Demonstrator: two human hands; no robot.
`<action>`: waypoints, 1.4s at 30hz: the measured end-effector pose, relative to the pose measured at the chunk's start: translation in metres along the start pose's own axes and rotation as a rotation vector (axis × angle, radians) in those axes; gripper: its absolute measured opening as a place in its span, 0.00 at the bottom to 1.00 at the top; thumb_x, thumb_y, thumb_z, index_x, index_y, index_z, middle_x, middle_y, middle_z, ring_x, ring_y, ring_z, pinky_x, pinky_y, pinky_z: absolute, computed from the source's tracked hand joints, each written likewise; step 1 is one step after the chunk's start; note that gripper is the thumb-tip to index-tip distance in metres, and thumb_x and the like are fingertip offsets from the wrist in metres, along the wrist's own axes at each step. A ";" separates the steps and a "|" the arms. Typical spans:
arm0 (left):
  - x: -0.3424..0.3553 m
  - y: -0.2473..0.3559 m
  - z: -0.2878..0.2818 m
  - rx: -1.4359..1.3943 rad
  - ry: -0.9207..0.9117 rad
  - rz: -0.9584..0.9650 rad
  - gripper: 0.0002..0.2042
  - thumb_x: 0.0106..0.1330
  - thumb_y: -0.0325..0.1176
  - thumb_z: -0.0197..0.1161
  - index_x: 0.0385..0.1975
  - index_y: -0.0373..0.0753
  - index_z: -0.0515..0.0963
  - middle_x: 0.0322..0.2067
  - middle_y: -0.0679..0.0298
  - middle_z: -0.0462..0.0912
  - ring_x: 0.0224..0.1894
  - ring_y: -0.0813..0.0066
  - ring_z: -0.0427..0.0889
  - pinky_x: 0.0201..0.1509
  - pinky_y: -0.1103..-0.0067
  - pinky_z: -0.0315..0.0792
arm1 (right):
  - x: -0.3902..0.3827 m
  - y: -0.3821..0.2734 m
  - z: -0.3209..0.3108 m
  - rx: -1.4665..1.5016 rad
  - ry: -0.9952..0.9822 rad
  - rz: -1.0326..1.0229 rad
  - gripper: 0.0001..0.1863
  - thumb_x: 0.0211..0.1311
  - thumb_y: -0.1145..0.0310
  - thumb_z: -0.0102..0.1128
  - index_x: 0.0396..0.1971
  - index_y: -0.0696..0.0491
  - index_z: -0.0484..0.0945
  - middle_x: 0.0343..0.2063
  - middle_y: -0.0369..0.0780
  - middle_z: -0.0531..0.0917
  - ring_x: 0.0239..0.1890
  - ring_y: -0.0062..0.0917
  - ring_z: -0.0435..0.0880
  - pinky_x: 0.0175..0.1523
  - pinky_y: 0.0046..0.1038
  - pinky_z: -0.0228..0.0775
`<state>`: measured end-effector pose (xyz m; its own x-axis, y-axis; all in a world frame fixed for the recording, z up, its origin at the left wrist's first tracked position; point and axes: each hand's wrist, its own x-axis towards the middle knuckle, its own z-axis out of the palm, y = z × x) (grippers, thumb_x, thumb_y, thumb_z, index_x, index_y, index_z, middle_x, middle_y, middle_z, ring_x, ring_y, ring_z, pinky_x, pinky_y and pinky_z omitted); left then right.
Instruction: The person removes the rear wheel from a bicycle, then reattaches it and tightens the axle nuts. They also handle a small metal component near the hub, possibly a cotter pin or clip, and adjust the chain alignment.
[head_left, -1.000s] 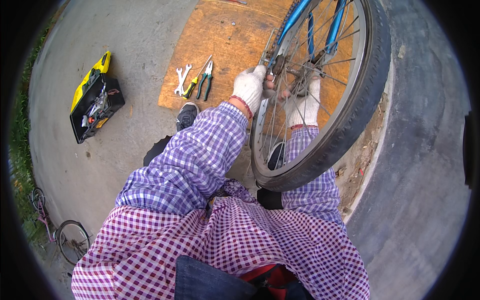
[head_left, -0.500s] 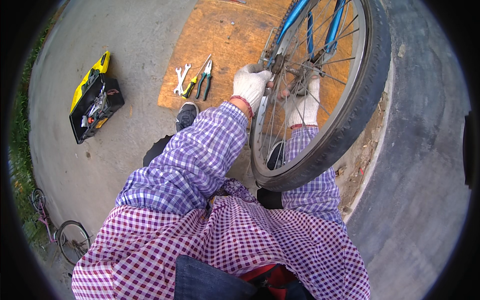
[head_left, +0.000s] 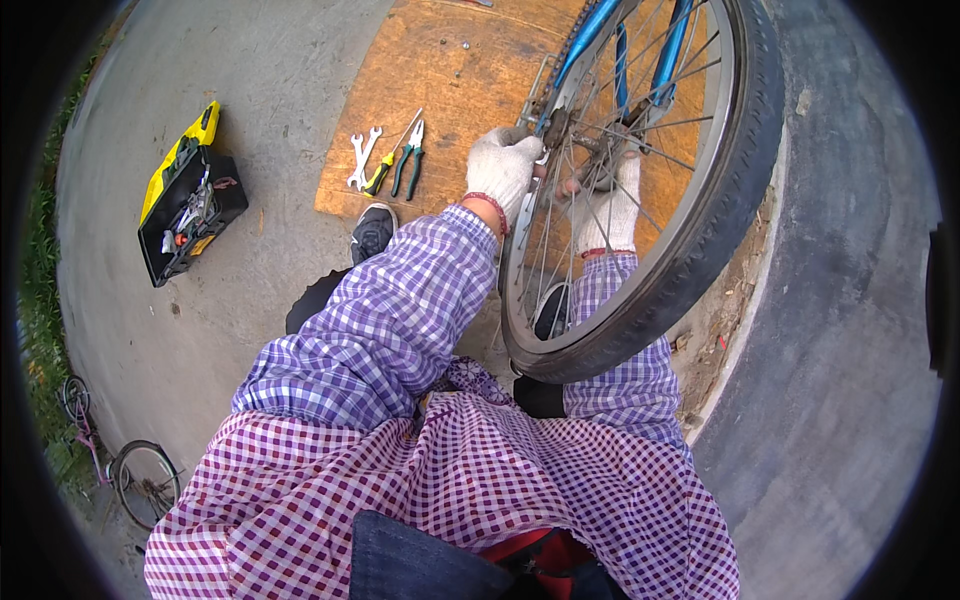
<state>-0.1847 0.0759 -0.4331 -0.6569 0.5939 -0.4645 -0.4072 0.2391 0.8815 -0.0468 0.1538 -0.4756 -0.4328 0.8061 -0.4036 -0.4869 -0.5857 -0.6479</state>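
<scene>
A bicycle wheel (head_left: 755,165) with a black knobbly tyre stands tilted in front of me, joined to a blue bicycle frame (head_left: 668,55). My left hand (head_left: 500,168), in a white knitted glove with bare fingertips, is closed beside the wheel's hub (head_left: 562,125) on its left side. Whatever its fingers grip there is too small and hidden to name. Through the spokes, my right hand (head_left: 608,212) in a matching glove shows on the hub's other side. Its fingers curl up toward the axle, partly covered by spokes, so their hold is unclear.
A wooden board (head_left: 420,75) lies under the wheel, carrying wrenches (head_left: 363,160), a yellow-black screwdriver (head_left: 380,175) and green-handled pliers (head_left: 408,165). An open black and yellow toolbox (head_left: 190,205) stands to the left. Another bicycle (head_left: 145,485) is at the lower left; a kerb edges the right.
The wheel has shifted very slightly. Both hands stay at the hub, almost unmoved.
</scene>
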 end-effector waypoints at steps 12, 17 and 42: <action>0.005 -0.002 -0.008 -0.183 -0.042 -0.017 0.18 0.65 0.28 0.68 0.54 0.26 0.81 0.36 0.59 0.87 0.29 0.76 0.85 0.30 0.79 0.80 | 0.006 0.010 0.002 0.020 0.052 -0.038 0.32 0.68 0.33 0.60 0.46 0.51 0.74 0.29 0.40 0.75 0.24 0.33 0.75 0.39 0.46 0.66; 0.005 0.001 -0.015 -0.055 -0.084 -0.086 0.18 0.66 0.34 0.68 0.51 0.28 0.82 0.35 0.60 0.87 0.28 0.78 0.85 0.29 0.79 0.79 | -0.002 0.005 0.010 -0.008 0.047 0.010 0.32 0.69 0.33 0.59 0.47 0.51 0.74 0.28 0.40 0.74 0.25 0.33 0.75 0.40 0.46 0.66; 0.011 0.017 0.004 0.133 -0.109 -0.004 0.09 0.68 0.32 0.65 0.38 0.31 0.83 0.27 0.62 0.84 0.25 0.77 0.82 0.26 0.77 0.74 | -0.003 -0.012 0.011 0.003 -0.027 -0.029 0.34 0.68 0.32 0.59 0.44 0.53 0.75 0.27 0.40 0.75 0.24 0.33 0.76 0.38 0.46 0.70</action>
<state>-0.1960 0.0897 -0.4227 -0.5799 0.6707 -0.4625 -0.3175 0.3367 0.8865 -0.0479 0.1574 -0.4591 -0.4387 0.8200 -0.3676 -0.5014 -0.5628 -0.6572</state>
